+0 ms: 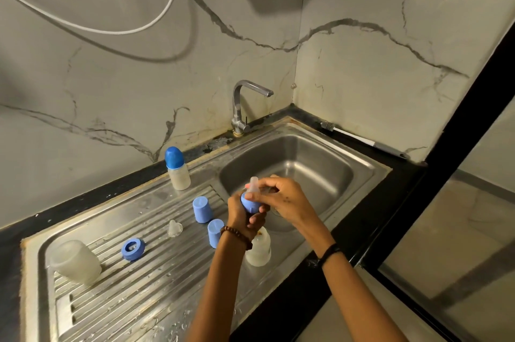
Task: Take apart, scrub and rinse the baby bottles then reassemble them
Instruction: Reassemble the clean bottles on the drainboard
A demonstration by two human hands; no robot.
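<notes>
Right in the middle of the frame, the left hand (242, 212) is curled around a blue ring (249, 204) with a clear teat (254, 185) in it, and the right hand (281, 197) pinches the teat with bent fingers, just over the edge of the sink (320, 163). Just below the hands stands an open bottle (259, 251), and left of them sit two blue caps (202, 209), a loose teat (175, 228), another blue ring (133, 249) and a bottle lying on its side (75, 261). One closed bottle (178, 169) stands further up, and no writing can be read on anything.
</notes>
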